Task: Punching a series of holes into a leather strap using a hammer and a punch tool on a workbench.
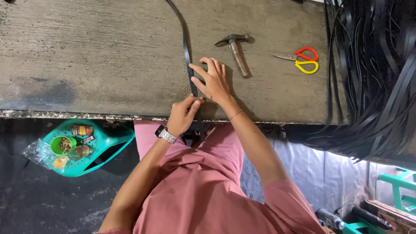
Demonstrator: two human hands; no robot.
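Note:
A long black strap runs across the worn wooden table toward me and hangs over the front edge. My right hand lies on the strap, fingers spread and pressing it flat to the table. My left hand, with a metal wristwatch, pinches the same strap at the table's front edge, just below the right hand.
A hammer with a wooden handle lies right of my hands. Red and yellow scissors are farther right. Several black straps hang at the right. A green plastic stool with small containers stands lower left.

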